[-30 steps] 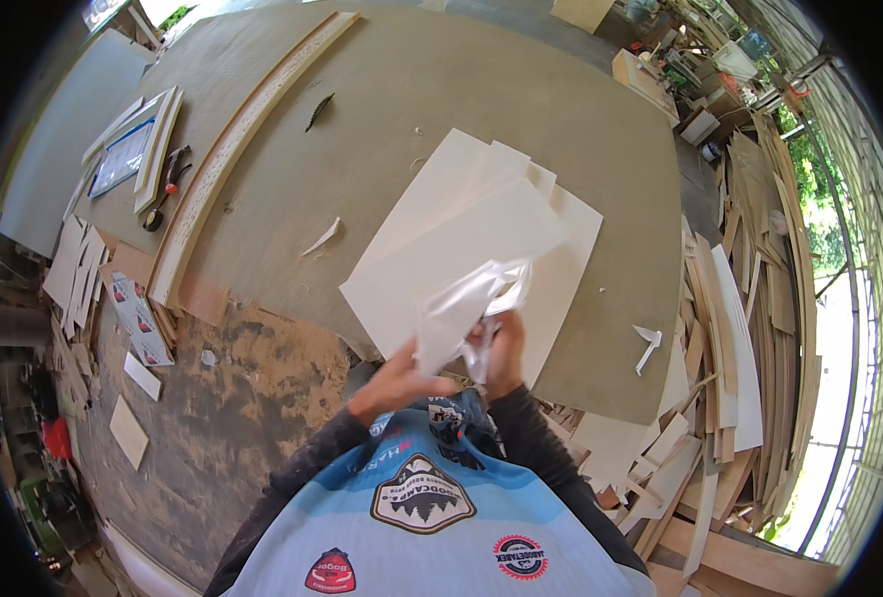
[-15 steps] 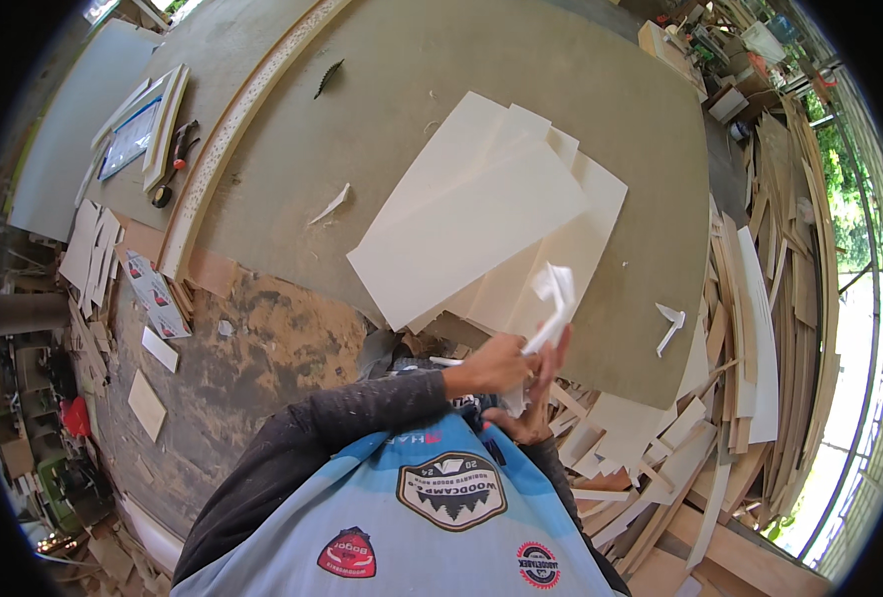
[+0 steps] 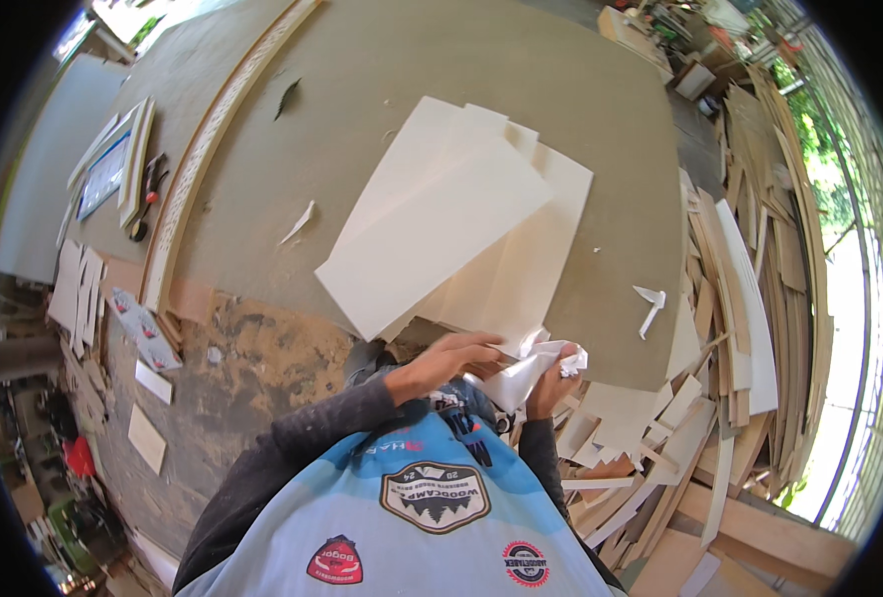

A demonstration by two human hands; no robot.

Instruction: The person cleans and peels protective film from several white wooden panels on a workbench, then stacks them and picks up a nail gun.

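In front of my waist, at the near edge of a large grey-green board, I hold a crumpled white sheet (image 3: 523, 380) with both hands; whether it is paper or thin film I cannot tell. My right hand (image 3: 553, 386) is closed round its right side, and a bunched end sticks out past the fingers. From the left, my left hand (image 3: 443, 364) reaches over, its fairly straight fingers on the sheet's left edge and its thumb partly hidden. Just beyond my hands lie several overlapping flat white panels (image 3: 441, 214), fanned out on the grey-green board (image 3: 626, 249).
White scraps (image 3: 650, 310) (image 3: 300, 223) lie on the board. A long pale strip (image 3: 208, 149) runs along its left side, beside a screwdriver (image 3: 152, 184) and a blue-edged sheet (image 3: 104, 177). Wood offcuts (image 3: 700, 428) pile up at right. Bare, stained ground (image 3: 262, 348) shows at near left.
The white sheet, a narrow twisted strand held upright before, is now a wider bunched piece held lower. My hands have moved apart, the left one leftward with its fingers straighter. The view has shifted slightly.
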